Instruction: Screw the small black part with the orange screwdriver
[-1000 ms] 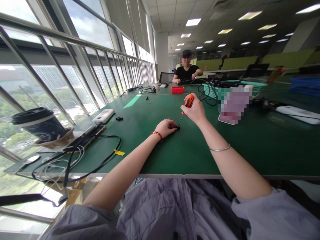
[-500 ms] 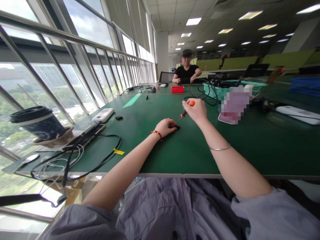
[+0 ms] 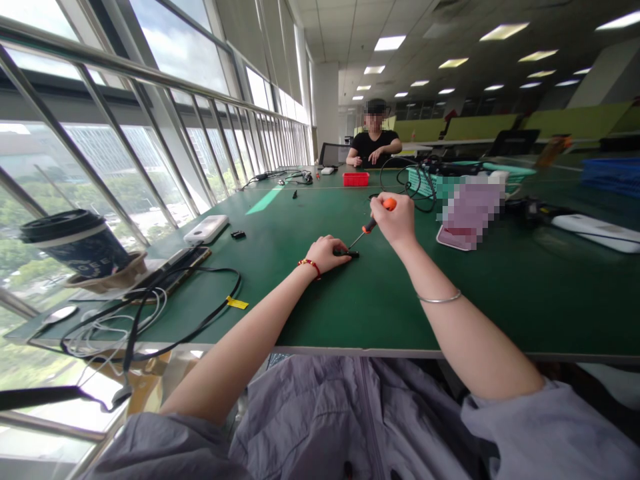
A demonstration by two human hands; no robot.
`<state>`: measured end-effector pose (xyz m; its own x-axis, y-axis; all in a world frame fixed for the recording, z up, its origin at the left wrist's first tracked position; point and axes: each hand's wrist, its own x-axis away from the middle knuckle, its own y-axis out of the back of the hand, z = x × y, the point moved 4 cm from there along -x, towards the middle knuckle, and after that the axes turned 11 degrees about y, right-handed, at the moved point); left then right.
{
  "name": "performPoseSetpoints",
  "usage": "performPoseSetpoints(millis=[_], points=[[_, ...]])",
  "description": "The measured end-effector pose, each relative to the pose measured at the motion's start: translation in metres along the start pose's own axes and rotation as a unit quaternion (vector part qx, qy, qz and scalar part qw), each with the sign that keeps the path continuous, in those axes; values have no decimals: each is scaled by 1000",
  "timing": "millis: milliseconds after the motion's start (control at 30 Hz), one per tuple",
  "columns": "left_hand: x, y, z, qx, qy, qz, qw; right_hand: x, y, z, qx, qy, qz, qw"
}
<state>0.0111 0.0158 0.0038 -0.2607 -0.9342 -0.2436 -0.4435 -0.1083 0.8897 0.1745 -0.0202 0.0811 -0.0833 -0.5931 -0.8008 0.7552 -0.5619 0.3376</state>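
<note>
My right hand [image 3: 395, 217] is wrapped round the orange and black handle of a screwdriver [image 3: 369, 227]. Its thin metal shaft slants down to the left, and the tip meets or nearly meets a small black part [image 3: 353, 254]. With fingers bent, my left hand [image 3: 326, 254] grips this part against the green table [image 3: 310, 313]. The part is partly covered by those fingers, and its exact kind cannot be made out. Another small black piece [image 3: 239, 235] lies to the left of my left hand.
A lidded paper cup [image 3: 75, 243], a white box-shaped device [image 3: 207, 229] and tangled cables [image 3: 145, 320] occupy the left side. To the right are a phone [image 3: 470, 213] and a turquoise basket [image 3: 417, 183]. A red tray [image 3: 355, 179] lies farther back, before a seated person [image 3: 375, 143].
The screwdriver now leans more to the right, its handle moved rightward with my right hand. My left hand has shifted slightly left. The person opposite has moved a hand.
</note>
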Motion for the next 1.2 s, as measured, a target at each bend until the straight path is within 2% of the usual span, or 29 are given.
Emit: performPoseSetpoints(millis=[500, 933, 1200], points=[[0, -2, 1, 7, 4, 2, 1000, 1, -3, 0, -7, 21, -5, 1000], [1, -2, -3, 20, -23, -9, 1000, -1, -2, 1, -9, 23, 33, 999], [1, -3, -5, 8, -31, -16, 999, -2, -6, -2, -38, 37, 15, 998]])
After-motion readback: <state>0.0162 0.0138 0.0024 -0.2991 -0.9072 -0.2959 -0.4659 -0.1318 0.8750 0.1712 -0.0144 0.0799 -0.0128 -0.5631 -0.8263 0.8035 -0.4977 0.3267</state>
